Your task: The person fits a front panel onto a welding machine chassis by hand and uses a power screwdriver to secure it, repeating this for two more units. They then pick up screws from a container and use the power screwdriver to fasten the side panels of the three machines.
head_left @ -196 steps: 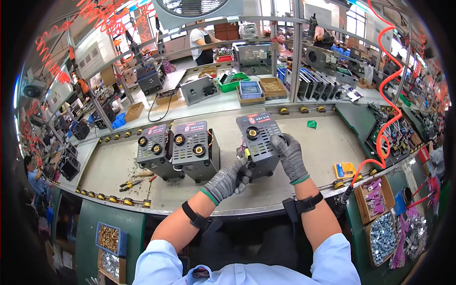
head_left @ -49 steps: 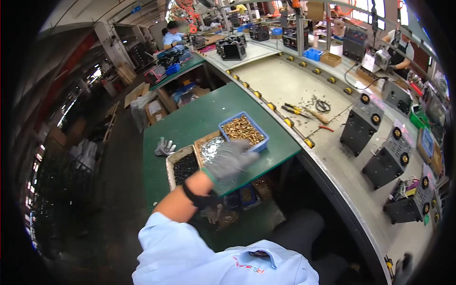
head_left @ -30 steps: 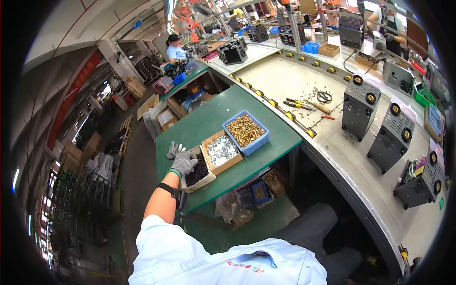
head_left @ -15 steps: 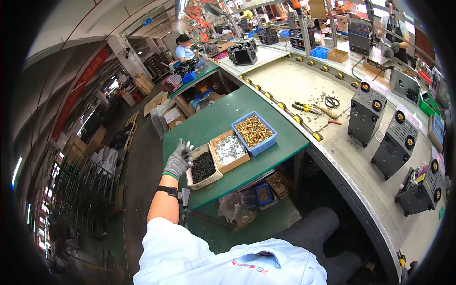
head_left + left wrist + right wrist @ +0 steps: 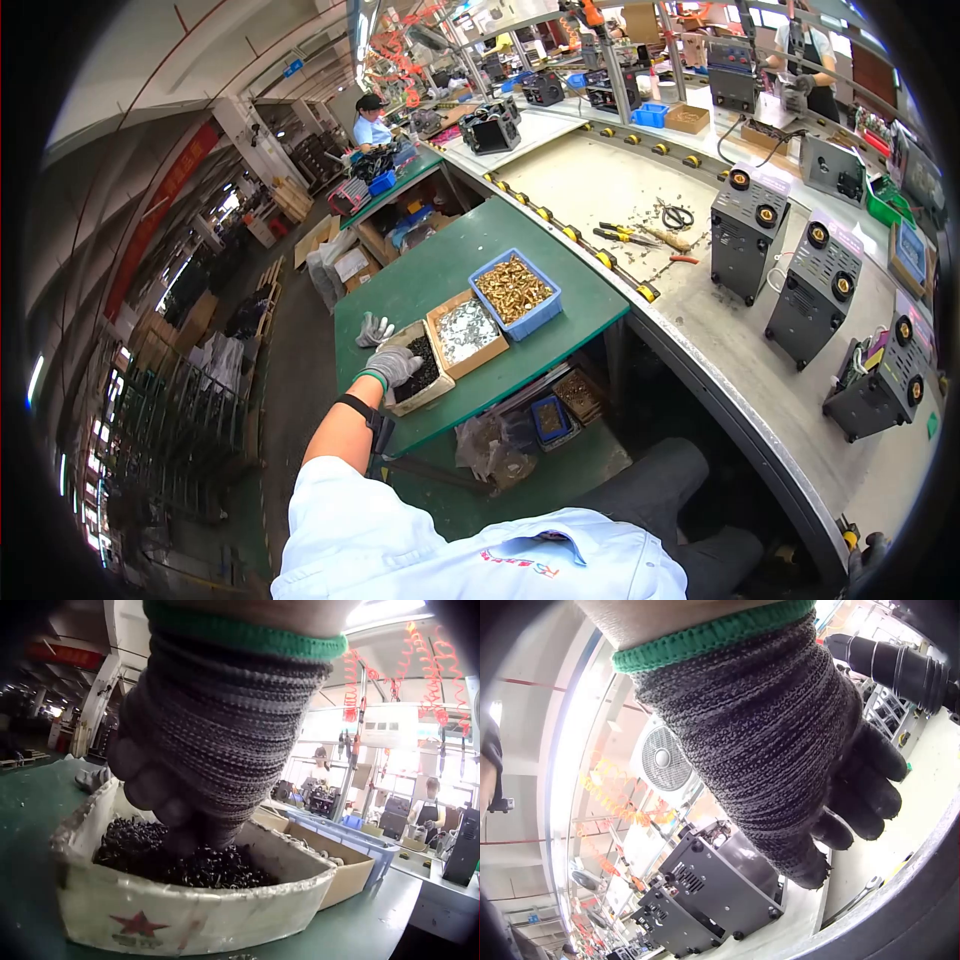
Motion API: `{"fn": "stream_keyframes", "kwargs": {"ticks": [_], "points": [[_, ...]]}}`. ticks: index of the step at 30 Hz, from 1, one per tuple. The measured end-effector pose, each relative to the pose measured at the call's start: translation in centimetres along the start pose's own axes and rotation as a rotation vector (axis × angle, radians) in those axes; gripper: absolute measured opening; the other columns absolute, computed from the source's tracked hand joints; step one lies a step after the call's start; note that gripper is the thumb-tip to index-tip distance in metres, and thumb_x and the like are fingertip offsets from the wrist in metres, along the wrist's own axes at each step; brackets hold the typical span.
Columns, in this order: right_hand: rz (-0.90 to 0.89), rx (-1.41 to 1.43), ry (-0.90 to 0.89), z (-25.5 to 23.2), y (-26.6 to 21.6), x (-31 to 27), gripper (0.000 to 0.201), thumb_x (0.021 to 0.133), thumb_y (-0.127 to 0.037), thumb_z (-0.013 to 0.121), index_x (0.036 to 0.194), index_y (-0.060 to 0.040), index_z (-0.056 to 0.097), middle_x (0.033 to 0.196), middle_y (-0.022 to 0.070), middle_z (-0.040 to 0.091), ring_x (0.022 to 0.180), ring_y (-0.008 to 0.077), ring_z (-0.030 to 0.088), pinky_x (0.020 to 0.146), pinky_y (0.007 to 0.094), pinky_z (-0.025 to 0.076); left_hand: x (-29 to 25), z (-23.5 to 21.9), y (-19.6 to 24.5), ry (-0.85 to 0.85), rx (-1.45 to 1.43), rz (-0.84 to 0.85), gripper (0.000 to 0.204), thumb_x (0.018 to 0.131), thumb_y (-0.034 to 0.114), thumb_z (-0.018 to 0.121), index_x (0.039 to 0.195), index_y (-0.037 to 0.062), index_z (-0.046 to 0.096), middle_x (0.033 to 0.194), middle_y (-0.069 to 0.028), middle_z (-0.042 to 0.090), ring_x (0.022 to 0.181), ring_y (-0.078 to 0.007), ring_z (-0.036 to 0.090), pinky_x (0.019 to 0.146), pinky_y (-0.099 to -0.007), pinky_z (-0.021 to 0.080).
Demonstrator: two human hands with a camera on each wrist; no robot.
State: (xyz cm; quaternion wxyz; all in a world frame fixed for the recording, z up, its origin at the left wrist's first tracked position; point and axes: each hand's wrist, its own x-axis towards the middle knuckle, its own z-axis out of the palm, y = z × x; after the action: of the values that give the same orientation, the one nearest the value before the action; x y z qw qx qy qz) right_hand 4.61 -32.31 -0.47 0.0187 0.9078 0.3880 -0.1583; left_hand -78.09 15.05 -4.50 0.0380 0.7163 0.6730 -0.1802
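My left hand (image 5: 402, 366), in a grey knit glove with a green cuff, reaches into a worn white box (image 5: 425, 398) of small black screws (image 5: 232, 870). In the left wrist view its fingers are curled and bunched, the tips down among the screws and partly hidden. My right hand (image 5: 757, 750), gloved alike, hangs with loosely bent fingers and nothing in them, by the near edge of the workbench. A black cylindrical tool (image 5: 889, 664) is close to it. In the head view this hand shows only as a dark shape at the lower right.
Beside the screw box stand a cardboard box of silvery parts (image 5: 466, 333) and a blue bin of brass fittings (image 5: 513, 292). A spare glove (image 5: 374, 328) lies behind. Three dark metal machine units (image 5: 745, 245) stand on the workbench, with pliers (image 5: 628, 236) further left.
I have turned from the machine units to the green side table. My left hand went into the screw box, lifted to its far side half a second ago, and is back among the screws.
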Motion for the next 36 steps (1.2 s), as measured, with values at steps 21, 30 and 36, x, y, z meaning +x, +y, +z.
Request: {"fn": "stream_keyframes", "kwargs": {"ticks": [21,30,36], "points": [[-0.063,0.306,0.294,7.5,5.9,3.1,0.029,0.084,0.000,0.067,0.112,-0.0013,0.058,0.095,0.0095,0.058,0.085,0.0197,0.055,0.078,0.0349,0.046,4.4,0.9,-7.3,-0.087,0.566,0.075,0.051,0.090,0.046,0.051,0.135,0.0269,0.064,0.161,-0.0191,0.033,0.153,-0.0400,0.020,0.119,-0.0683,-0.001],[-0.066,-0.260,0.280,2.9,5.1,0.0,0.033,0.072,-0.015,0.074,0.100,-0.0024,0.062,0.088,0.0172,0.063,0.084,0.0347,0.061,0.078,0.0472,0.049,-3.0,-17.3,24.3,-0.254,-1.651,0.481,0.024,0.103,0.030,0.056,0.100,0.0068,0.060,0.064,0.0078,0.034,0.050,-0.0043,0.032,0.042,-0.0204,0.025],[0.275,-0.743,-0.389,4.4,2.8,1.3,0.060,0.079,-0.054,0.066,0.115,-0.0070,0.072,0.112,0.0189,0.071,0.106,0.0318,0.068,0.090,0.0430,0.051,-0.2,-15.8,42.9,-0.865,-1.634,0.656,0.030,0.102,0.028,0.060,0.111,-0.0002,0.062,0.072,0.0017,0.048,0.053,-0.0069,0.041,0.044,-0.0203,0.034]]}}
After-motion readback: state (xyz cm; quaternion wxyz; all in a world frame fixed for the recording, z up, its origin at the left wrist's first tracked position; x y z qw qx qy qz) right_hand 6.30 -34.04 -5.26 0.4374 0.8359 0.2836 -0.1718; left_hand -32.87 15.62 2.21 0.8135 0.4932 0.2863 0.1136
